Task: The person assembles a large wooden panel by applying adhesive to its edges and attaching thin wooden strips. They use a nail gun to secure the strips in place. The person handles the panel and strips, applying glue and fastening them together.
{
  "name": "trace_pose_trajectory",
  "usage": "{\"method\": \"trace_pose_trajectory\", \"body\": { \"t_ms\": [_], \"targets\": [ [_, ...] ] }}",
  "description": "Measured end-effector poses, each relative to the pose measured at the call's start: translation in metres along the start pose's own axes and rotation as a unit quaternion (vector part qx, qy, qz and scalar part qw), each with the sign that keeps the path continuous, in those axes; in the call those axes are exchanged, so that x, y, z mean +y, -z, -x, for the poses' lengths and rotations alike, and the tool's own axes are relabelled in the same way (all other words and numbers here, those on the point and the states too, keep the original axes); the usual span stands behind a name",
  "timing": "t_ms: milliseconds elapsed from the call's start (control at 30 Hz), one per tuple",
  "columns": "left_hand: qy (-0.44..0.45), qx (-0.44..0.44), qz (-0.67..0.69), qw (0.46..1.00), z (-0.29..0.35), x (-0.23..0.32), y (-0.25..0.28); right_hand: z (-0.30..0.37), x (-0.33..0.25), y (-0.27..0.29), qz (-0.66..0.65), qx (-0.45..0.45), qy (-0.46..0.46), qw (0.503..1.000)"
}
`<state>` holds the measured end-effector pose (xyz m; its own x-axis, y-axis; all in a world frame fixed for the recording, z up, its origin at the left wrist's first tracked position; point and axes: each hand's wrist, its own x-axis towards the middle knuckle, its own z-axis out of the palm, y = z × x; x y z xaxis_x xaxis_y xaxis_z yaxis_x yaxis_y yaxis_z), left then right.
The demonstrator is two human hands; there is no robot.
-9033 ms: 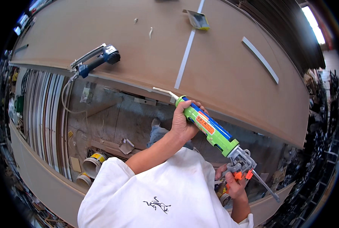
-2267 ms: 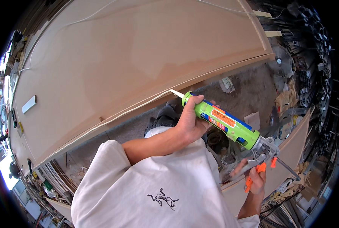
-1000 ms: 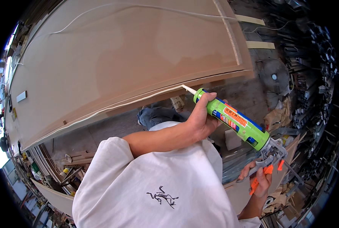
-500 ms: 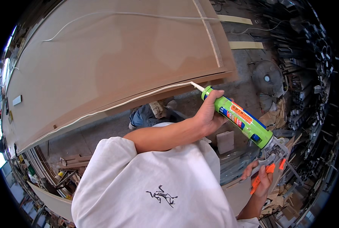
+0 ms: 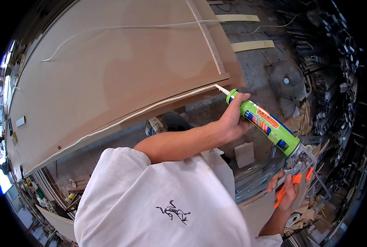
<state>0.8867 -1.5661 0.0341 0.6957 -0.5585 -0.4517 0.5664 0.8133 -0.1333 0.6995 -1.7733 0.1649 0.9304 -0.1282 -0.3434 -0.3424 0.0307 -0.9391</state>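
Observation:
A green adhesive cartridge (image 5: 272,125) sits in a caulking gun (image 5: 305,158) with a grey metal frame and orange handle. My left hand (image 5: 235,117) wraps round the cartridge just behind its white nozzle. Lower right, my right hand (image 5: 288,191) grips the gun's handle and trigger, fingers partly hidden. The nozzle tip touches the near edge strip of a large brown board (image 5: 109,78), close to its right corner. From the tip, a white bead of adhesive (image 5: 163,103) runs left along that edge.
A narrow wooden strip (image 5: 208,39) crosses the board near its right end. A thin white cable (image 5: 150,26) lies across it. A small white block (image 5: 21,121) rests at the left. Dark metal profiles (image 5: 336,99) are stacked on the right, near a round fan-like object (image 5: 286,81).
The nozzle has advanced rightward along the board's edge, and the white bead reaches nearer the corner. Both hands keep their hold on the gun. The board appears shifted left in view.

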Motion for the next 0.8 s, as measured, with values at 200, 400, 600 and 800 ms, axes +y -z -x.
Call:
{"method": "trace_pose_trajectory", "body": {
  "t_ms": [200,400,600,800],
  "targets": [
    [0.008,-0.002,-0.005,1.0,-0.027,-0.008,-0.004,-0.01,0.002,0.01,-0.007,0.009,0.009,1.0],
    [0.034,-0.017,0.004,0.999,-0.045,-0.015,-0.011,-0.014,0.004,0.02,-0.018,0.024,0.02,0.999],
    [0.027,0.0,0.002,1.0,-0.045,-0.015,-0.013,-0.025,-0.008,-0.001,-0.135,0.084,0.006,0.987],
    [0.035,0.015,0.004,0.999,-0.052,-0.02,-0.019,-0.027,-0.007,0.01,-0.177,0.018,-0.004,0.984]
  ]
}}
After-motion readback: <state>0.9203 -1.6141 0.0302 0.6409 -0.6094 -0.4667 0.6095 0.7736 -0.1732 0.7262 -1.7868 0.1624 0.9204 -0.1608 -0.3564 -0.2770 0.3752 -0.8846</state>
